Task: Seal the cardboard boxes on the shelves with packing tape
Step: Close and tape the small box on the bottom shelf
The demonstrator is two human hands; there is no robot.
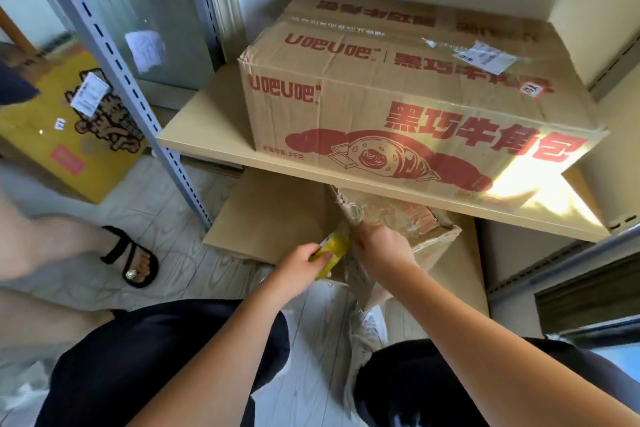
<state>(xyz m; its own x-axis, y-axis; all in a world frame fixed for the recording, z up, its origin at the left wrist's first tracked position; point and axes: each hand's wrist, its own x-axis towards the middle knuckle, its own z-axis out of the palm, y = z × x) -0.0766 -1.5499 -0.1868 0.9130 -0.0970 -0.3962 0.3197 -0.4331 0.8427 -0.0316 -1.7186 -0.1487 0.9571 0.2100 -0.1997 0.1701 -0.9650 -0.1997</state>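
A brown cardboard box with red print [398,107] sits on the beige shelf board [207,121], clear tape shining over its top and front. Below that board a smaller taped box [433,236] pokes out at floor level. My left hand [304,262] grips a yellow roll of packing tape [334,248] just left of the lower box's front corner. My right hand [384,246] presses flat on that corner, over a strip of clear tape [346,211] that runs up along the box's edge.
A flat cardboard sheet [273,215] lies on the floor beneath the shelf. A grey perforated upright [114,55] stands at the left. A yellow printed box [69,128] rests on the floor beyond it. Another person's sandalled foot [135,260] is at left.
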